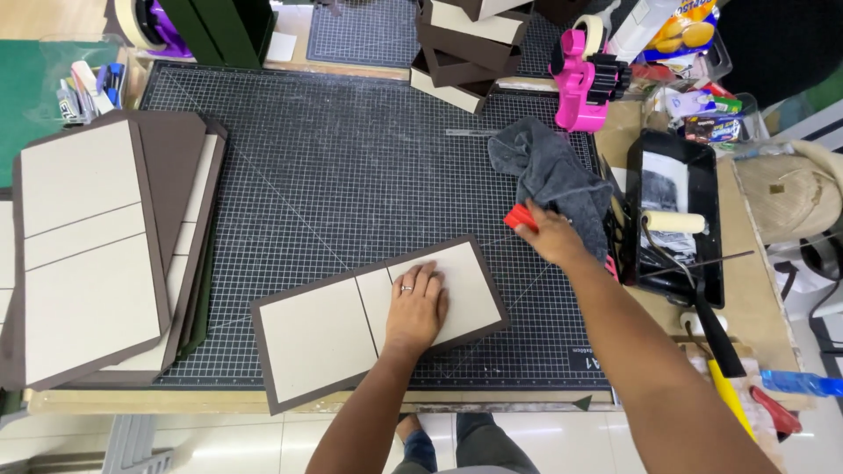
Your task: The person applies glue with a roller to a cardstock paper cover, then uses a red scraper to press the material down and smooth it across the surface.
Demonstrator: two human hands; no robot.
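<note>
Here the left hand lies flat, fingers spread, on a brown-edged board panel near the worktop's front edge. The right hand pinches a red tool beside a grey cloth. A stack of panels lies left; a roller tray right, on a gridded cutting mat.

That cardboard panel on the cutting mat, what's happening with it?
A person presses their left hand flat on a brown-edged grey board panel lying on the gridded cutting mat. Their right hand grips a small red tool beside a grey cloth. A stack of similar panels sits at the left, a glue roller tray at the right.
</note>
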